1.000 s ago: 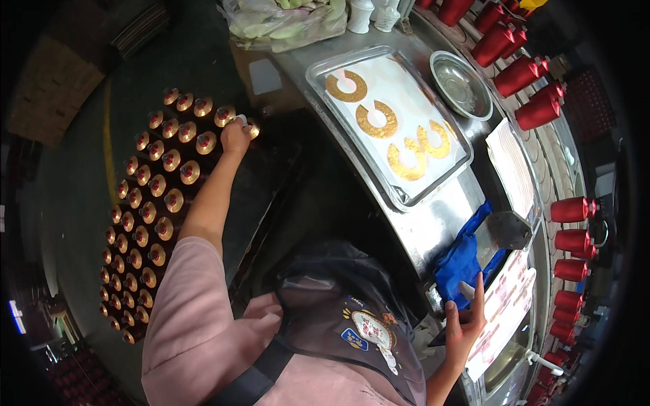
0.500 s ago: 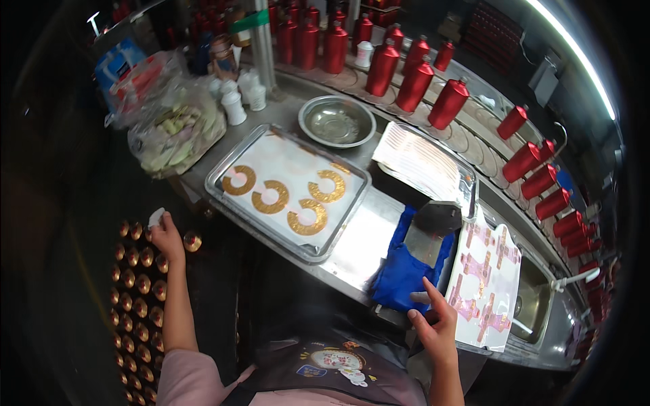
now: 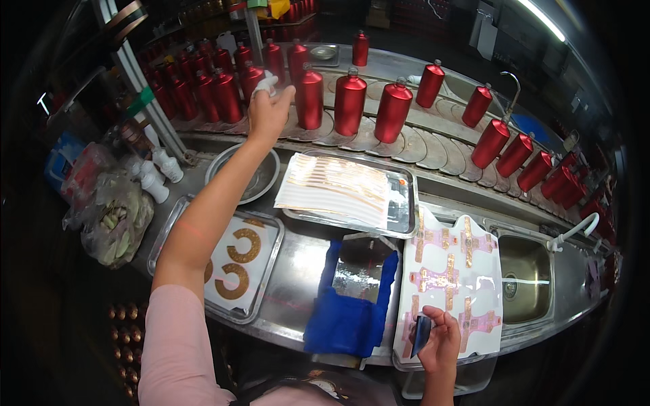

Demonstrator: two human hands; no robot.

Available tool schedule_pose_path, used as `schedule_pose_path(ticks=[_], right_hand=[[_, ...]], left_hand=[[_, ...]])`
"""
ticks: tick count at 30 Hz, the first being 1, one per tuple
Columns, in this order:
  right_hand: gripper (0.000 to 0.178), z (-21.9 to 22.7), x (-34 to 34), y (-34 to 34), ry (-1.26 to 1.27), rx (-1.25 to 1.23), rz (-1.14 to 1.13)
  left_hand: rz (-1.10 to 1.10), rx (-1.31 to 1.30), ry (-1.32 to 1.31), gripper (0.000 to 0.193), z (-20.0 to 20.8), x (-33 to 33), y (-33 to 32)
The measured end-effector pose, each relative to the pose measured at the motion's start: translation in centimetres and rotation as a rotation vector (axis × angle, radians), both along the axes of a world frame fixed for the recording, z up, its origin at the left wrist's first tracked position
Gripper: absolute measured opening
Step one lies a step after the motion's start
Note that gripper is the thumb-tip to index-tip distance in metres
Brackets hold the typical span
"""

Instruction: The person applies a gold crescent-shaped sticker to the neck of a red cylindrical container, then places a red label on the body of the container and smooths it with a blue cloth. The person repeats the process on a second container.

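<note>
My left hand (image 3: 269, 115) reaches far forward over the conveyor among glossy red bottles. A small white crumpled piece (image 3: 265, 82), paper or cloth, is between its fingers. The nearest bottle is the red one (image 3: 309, 100) just right of the hand; whether they touch I cannot tell. Low at the right, my right hand (image 3: 441, 338) grips a small dark flat scraper-like piece (image 3: 421, 335) above the front of a white sheet (image 3: 440, 318) with pink and gold cut-out decals. A blue cloth (image 3: 345, 323) lies left of that hand on the steel counter.
A metal tray (image 3: 261, 287) with gold C-shaped decals is partly behind my left arm. Beyond are a steel bowl (image 3: 271, 177) and a tray (image 3: 406, 220) of gold-striped strips. A sink (image 3: 525, 267) with a white faucet (image 3: 575, 231) is at right; a plastic bag (image 3: 115, 220) at left.
My left hand has swung from low left up and forward to the red bottles with the white piece. My right hand has lowered, over the pink decal sheet now. The view has shifted right.
</note>
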State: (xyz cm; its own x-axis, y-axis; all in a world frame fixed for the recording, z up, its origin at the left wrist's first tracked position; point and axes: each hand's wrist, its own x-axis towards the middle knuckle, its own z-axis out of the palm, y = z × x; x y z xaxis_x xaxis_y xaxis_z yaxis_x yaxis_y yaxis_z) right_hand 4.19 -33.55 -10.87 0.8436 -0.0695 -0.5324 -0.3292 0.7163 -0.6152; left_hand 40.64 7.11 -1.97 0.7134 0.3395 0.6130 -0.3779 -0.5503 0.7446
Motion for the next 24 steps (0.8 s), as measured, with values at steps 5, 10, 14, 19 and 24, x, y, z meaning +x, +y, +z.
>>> schedule_pose_path(ticks=[5,10,14,19,24], right_hand=[[0.037,-3.0,0.9,-2.2,-0.117,0.001,0.035],[0.034,-2.4,3.6,-2.0,-0.100,0.023,0.094],[0.032,-1.0,5.3,-1.1,-0.031,-0.044,0.122],[0.029,-1.5,5.3,-1.3,-0.034,-0.003,0.193],[0.027,-2.4,4.6,-2.0,-0.202,0.088,0.253]], left_hand=[[0.224,-0.024,0.152,0.095,0.1,14.0,-3.6],[0.065,0.127,0.270,0.076,-3.1,18.8,-6.2],[0.127,0.016,0.171,0.070,-5.1,18.8,-5.9],[-0.021,-0.611,-0.024,0.047,-3.7,13.6,-3.6],[-0.267,-1.254,0.404,0.046,-1.3,1.9,-1.4]])
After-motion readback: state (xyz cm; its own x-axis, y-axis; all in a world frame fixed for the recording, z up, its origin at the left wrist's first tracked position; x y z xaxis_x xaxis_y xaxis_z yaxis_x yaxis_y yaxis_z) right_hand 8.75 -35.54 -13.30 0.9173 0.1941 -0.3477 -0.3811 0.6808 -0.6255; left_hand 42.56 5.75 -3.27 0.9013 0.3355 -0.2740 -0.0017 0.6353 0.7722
